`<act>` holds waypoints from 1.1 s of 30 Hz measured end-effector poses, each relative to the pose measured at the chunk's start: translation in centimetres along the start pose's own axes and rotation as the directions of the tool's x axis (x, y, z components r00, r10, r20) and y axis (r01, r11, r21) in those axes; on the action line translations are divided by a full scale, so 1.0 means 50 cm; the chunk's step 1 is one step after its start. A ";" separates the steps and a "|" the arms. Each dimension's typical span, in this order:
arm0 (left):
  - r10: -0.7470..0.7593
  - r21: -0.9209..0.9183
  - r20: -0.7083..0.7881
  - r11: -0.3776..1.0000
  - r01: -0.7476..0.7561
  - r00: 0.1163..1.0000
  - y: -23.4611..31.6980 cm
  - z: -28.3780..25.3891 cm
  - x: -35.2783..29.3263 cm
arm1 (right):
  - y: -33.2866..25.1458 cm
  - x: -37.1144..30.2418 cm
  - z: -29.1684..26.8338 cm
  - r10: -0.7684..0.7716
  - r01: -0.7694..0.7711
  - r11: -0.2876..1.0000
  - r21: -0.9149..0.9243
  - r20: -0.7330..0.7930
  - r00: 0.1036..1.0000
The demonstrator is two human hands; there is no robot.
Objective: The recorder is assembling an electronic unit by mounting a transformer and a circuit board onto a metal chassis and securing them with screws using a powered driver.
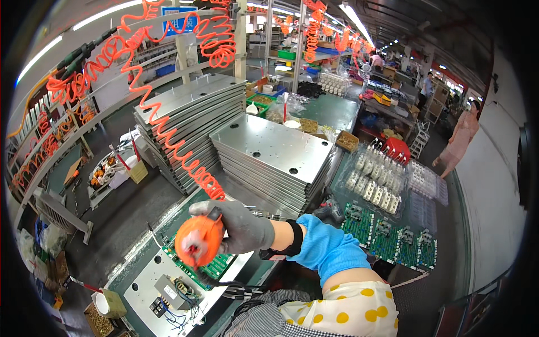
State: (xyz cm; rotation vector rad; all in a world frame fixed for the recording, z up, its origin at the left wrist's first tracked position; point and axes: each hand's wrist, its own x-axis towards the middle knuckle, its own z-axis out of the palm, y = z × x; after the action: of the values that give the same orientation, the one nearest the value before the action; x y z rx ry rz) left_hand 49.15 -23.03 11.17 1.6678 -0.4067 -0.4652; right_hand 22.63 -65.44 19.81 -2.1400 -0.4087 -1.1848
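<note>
My right hand (247, 224), in a grey glove, is closed around an orange hand-held tool (197, 240) with a rounded end. A coiled orange air hose (179, 154) comes down behind that hand; where it joins is hidden. Below the tool lies a green circuit board (224, 264), partly covered by it, on a pale metal plate (143, 289). A grey boxy component (171, 292) with dark wires sits on the same plate. Beside the board runs a thick black cable (210, 279). My left hand is not in view.
Two stacks of metal plates (269, 143) (191, 95) stand beyond the hand. To the right are a dark cordless drill (330, 210), several green circuit boards (387, 236) and trays of white parts (376, 177). A person (461, 132) stands at the far right.
</note>
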 end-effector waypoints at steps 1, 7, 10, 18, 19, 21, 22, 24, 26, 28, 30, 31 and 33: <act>-0.009 -0.058 0.020 0.998 0.010 1.000 0.007 0.014 -0.009 | 0.008 -0.003 -0.005 -0.013 0.013 1.000 -0.006 -0.054 0.998; -0.069 -0.362 0.243 0.919 0.157 0.967 0.055 0.141 -0.031 | 0.042 0.015 -0.002 0.227 -0.062 0.654 0.754 -0.117 0.967; -0.082 -0.490 0.333 0.836 0.247 0.939 0.077 0.197 -0.046 | 0.014 0.019 -0.034 0.359 -0.104 0.500 0.859 -0.096 0.928; -0.067 -0.707 0.526 0.520 0.479 0.848 0.150 0.334 -0.092 | -0.004 -0.043 -0.091 0.455 -0.176 0.592 0.786 -0.146 0.878; -0.069 -0.703 0.525 0.526 0.479 0.848 0.152 0.365 -0.093 | -0.008 -0.041 -0.095 0.396 -0.120 0.601 0.790 -0.165 0.903; -0.273 -0.519 0.441 0.699 0.491 0.855 0.133 0.465 -0.064 | -0.021 -0.041 -0.102 0.401 -0.052 0.592 0.804 -0.238 0.885; -0.365 -0.397 0.393 0.761 0.513 0.844 0.149 0.524 -0.056 | -0.023 -0.051 -0.118 0.423 -0.103 0.510 0.854 -0.145 0.895; -0.357 -0.277 0.436 0.820 0.501 0.826 0.152 0.588 -0.060 | -0.022 -0.062 -0.133 0.463 -0.155 0.372 0.915 -0.038 0.885; -0.365 -0.269 0.458 0.812 0.518 0.810 0.115 0.616 -0.052 | -0.027 -0.051 -0.135 0.478 -0.091 0.346 0.934 -0.092 0.874; -0.374 -0.284 0.478 0.790 0.543 0.794 0.125 0.651 -0.059 | -0.021 -0.058 -0.140 0.503 -0.079 0.253 0.964 -0.061 0.862; -0.236 -0.436 0.691 0.619 0.654 0.684 -0.018 0.592 0.029 | -0.008 -0.059 -0.121 0.480 -0.016 0.234 0.972 -0.101 0.872; -0.241 -0.441 0.685 0.614 0.655 0.687 -0.014 0.604 0.024 | 0.007 -0.065 -0.107 0.471 0.034 0.228 0.973 -0.141 0.871; -0.324 -0.487 0.563 0.613 0.622 0.760 0.028 0.606 -0.007 | 0.016 -0.052 -0.078 0.417 0.044 0.070 0.997 -0.069 0.906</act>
State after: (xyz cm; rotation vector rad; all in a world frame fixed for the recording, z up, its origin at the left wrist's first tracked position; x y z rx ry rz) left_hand 33.10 -48.67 8.83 0.9355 -0.0505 -1.2571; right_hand 19.17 -68.56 18.83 -0.6399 -0.5241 -0.6601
